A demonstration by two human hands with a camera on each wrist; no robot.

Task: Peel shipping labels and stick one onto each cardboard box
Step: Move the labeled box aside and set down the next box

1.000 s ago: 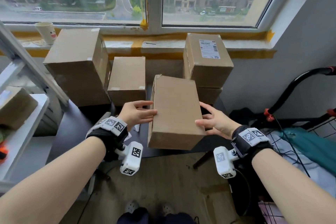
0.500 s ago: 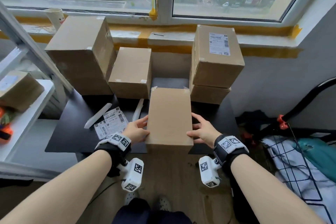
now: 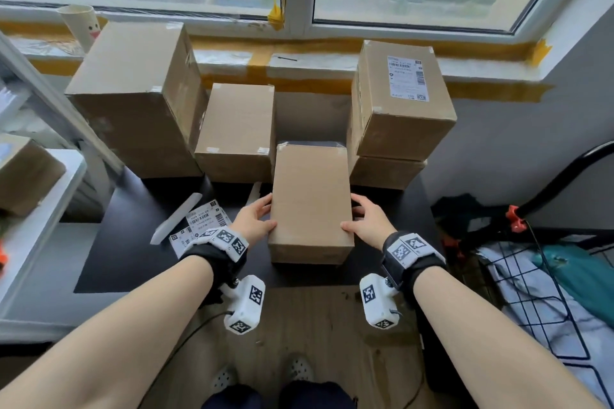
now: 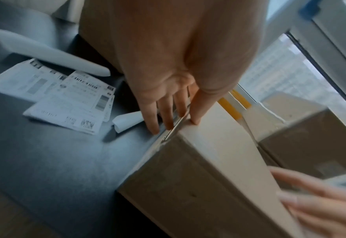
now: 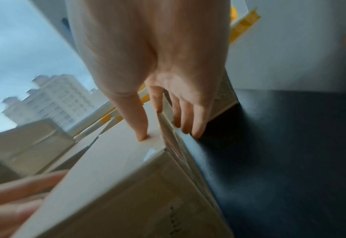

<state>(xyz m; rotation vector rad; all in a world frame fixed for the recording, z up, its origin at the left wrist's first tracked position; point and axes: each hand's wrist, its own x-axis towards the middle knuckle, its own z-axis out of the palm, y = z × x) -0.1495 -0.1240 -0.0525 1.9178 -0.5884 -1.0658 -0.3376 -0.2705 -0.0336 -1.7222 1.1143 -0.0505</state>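
- At the near edge of the black table [image 3: 133, 242], a plain cardboard box [image 3: 310, 199] stands with no label on its top face; the left hand [image 3: 254, 221] and the right hand [image 3: 367, 221] clasp its two long sides, thumbs on the top edge and fingers down the walls.
- The step in hand looks like setting this box in place for labelling, so the sticking itself is not yet done for it.
- The shipping labels [image 3: 202, 226] lie loose on the table just left of the left hand, beside a white backing strip [image 3: 176, 217].
- The next move likely calls for the left hand to let go and pick up one label, then peel it from its backing.
- One stacked box [image 3: 402, 100] at the back right already bears a label [image 3: 407, 78]; the large box [image 3: 139, 100] and the middle box [image 3: 237, 133] at the back show none from here.
- The held box's front face sits close to the table's front edge, so pressing down hard could tip it off.
- Open table room lies mostly to the left; boxes crowd the back and right.
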